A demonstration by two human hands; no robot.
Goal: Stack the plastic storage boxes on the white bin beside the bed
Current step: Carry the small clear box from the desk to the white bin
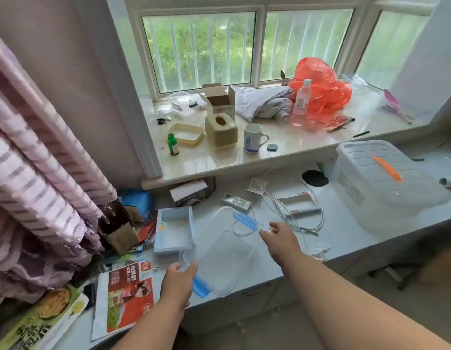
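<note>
A clear plastic storage box (223,251) with blue latches sits tilted over the grey desk (340,233) near its front edge. My left hand (179,281) grips the box's near left corner. My right hand (280,237) pinches its far right rim, next to a blue latch (246,221). A small light-blue open box (172,229) lies just left of the clear one. A large translucent white bin (381,183) with a ribbed lid stands at the right on the desk, an orange strip on top.
Magazines (126,299) and cardboard clutter lie at the left under a striped curtain (37,178). White cables (295,205) and a remote lie behind the clear box. The window sill (219,160) holds a mug, tissue box, bottles, an orange bag and cloth.
</note>
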